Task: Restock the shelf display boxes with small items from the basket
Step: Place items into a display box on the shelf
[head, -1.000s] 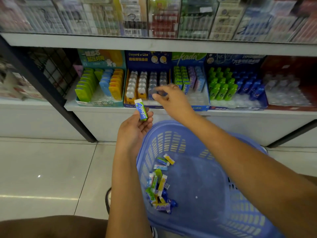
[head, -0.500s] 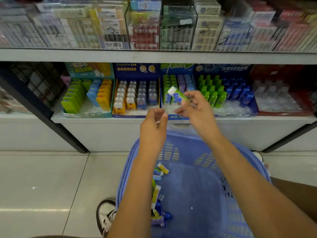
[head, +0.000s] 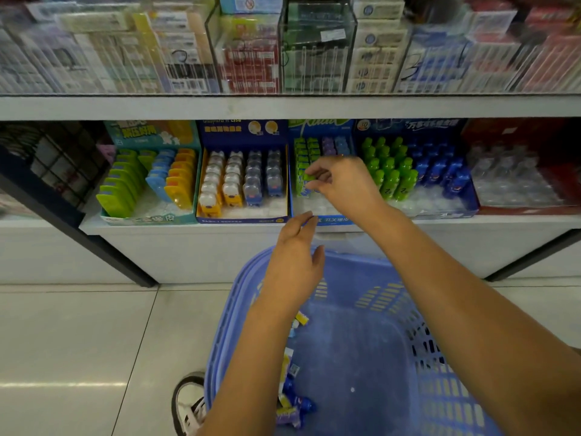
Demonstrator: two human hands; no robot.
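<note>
Sticks (head: 290,404) are lying loose in the basket (head: 361,278); over its far rim the left hand (head: 295,256) is hovering slackly open, holding nothing. Beyond, the right hand (head: 342,184) is pinching a green stick (head: 309,178), probably needing a gentle, upright lowering into the green row (head: 302,152). It is sitting between thumb and fingertips, just over the display box (head: 333,219)

basket (head: 234,309) in front of shelf (head: 176,230) w/ 5 display boxes (head: 242,219).
</note>
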